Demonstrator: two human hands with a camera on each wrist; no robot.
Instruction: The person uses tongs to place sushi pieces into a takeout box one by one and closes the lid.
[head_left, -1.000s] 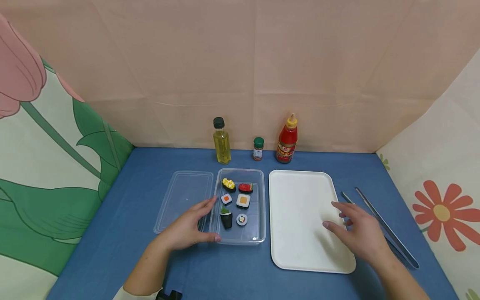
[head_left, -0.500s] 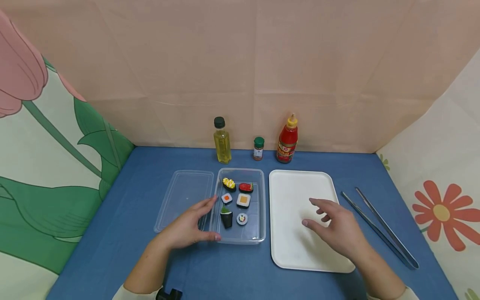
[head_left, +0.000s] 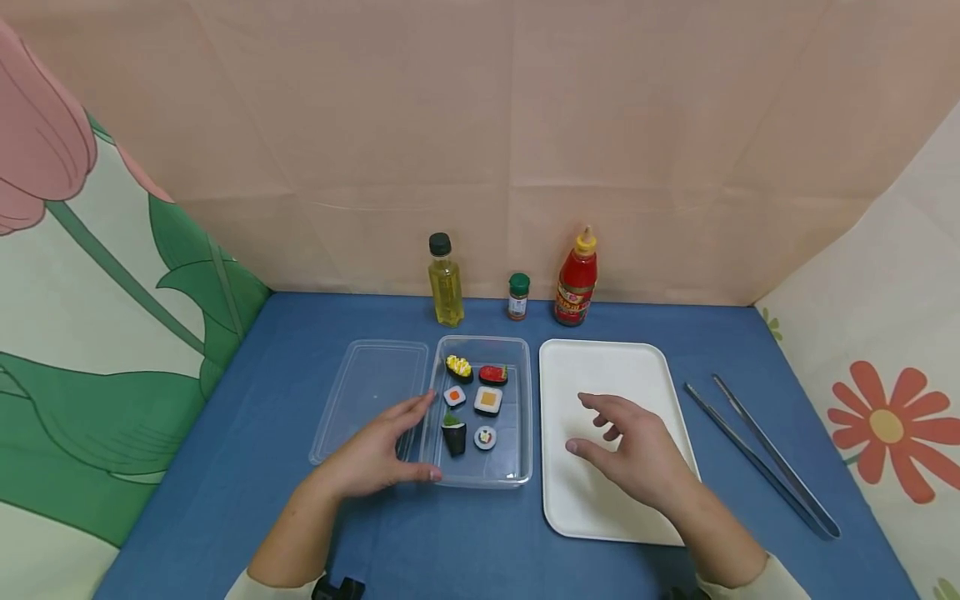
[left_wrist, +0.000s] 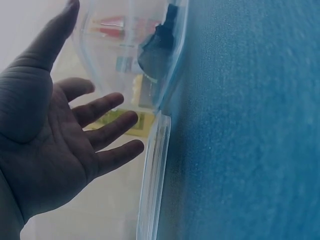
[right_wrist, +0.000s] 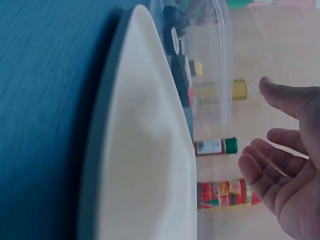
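A clear plastic container (head_left: pixel 513 467) holds several sushi pieces, among them a yellow-topped piece (head_left: pixel 459 367), a red-topped piece (head_left: pixel 492 375), a square roll (head_left: pixel 487 401), a round roll (head_left: pixel 485 437) and a dark hand roll (head_left: pixel 453 437). My left hand (head_left: pixel 382 450) is at the container's left side, thumb and fingers spread; the left wrist view shows nothing in its palm. Above the white tray (head_left: pixel 570 508) hovers my right hand (head_left: pixel 637 454), fingers loosely bent and holding nothing. In the right wrist view the right hand (right_wrist: pixel 290 170) is apart from the tray.
A clear lid (head_left: pixel 367 392) lies left of the container, partly behind my left hand. Metal tongs (head_left: pixel 772 467) lie right of the tray. An oil bottle (head_left: pixel 446 287), a green-capped spice jar (head_left: pixel 518 297) and a red sauce bottle (head_left: pixel 575 283) stand along the back.
My right hand has moved left from beside the tongs to over the tray's middle, uncovering the tongs. The left hand and the sushi have stayed in place.
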